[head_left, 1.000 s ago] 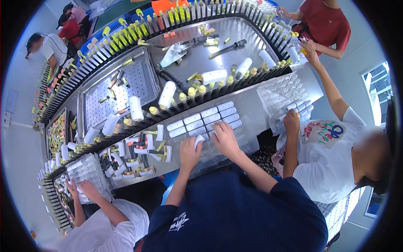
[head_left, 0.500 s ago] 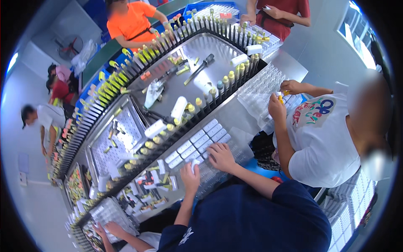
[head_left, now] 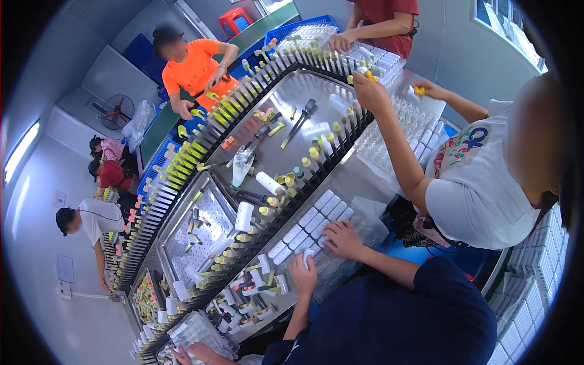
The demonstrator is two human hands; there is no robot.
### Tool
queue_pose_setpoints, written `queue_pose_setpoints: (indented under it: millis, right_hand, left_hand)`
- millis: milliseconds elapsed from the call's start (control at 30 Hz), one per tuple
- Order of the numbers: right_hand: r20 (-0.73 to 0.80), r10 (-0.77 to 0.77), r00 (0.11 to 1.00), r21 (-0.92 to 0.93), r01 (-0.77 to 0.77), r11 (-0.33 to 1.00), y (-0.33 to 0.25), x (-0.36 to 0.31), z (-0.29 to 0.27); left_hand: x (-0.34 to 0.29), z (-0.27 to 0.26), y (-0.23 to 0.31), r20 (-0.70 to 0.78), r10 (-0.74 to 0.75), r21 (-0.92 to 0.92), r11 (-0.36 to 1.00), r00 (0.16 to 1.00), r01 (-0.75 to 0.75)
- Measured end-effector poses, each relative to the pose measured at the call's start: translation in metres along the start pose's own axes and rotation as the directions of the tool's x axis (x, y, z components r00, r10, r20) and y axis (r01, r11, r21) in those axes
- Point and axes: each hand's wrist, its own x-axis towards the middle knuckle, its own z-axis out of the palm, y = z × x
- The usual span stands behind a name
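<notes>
While the view has swung since a sec ago, tilting the long table [head_left: 359,176] diagonally, my hands sit on much the same spot as before. Going L to R: a perforated metal tray [head_left: 201,234] w/ loose small parts, then the black rack of yellow-tipped pegs [head_left: 286,201] running along the table. My left hand [head_left: 303,275] pinches one small white tube [head_left: 307,256] at its fingertips, closed on it. Just R, the row of white tubes [head_left: 313,222] lies flat in a block. My right hand [head_left: 344,238] rests fingers-down at the block's near edge, curled; can't tell if it grips anything. Far R, a co-worker's arm [head_left: 395,146] reaches over the pegs. So sorting goes on, same batch.
</notes>
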Motion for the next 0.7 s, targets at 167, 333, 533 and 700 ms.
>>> queue_pose_setpoints:
  millis: [167, 333, 533, 700]
  right_hand:
    - [0.039, 0.005, 0.999, -0.018, -0.005, 1.000, -0.007, 0.002, -0.005]
    - [0.056, -0.015, 0.998, 0.024, 0.014, 1.000, -0.007, 0.001, -0.008]
    - [-0.087, -0.019, 0.996, 0.124, 0.030, 0.992, 0.002, -0.003, 0.002]
    - [-0.024, 0.375, 0.927, 0.446, -0.325, 0.834, -0.005, -0.002, 0.001]
  left_hand:
    - [-0.002, 0.000, -0.002, -0.010, -0.005, -0.007, 1.000, 1.000, 0.005]
    - [-0.003, -0.003, -0.001, 0.033, -0.063, 0.001, 0.998, 0.997, 0.063]
    - [-0.003, -0.004, -0.002, -0.030, 0.002, -0.030, 1.000, 1.000, -0.003]
    - [-0.005, -0.005, -0.002, -0.026, -0.011, -0.027, 1.000, 1.000, 0.010]
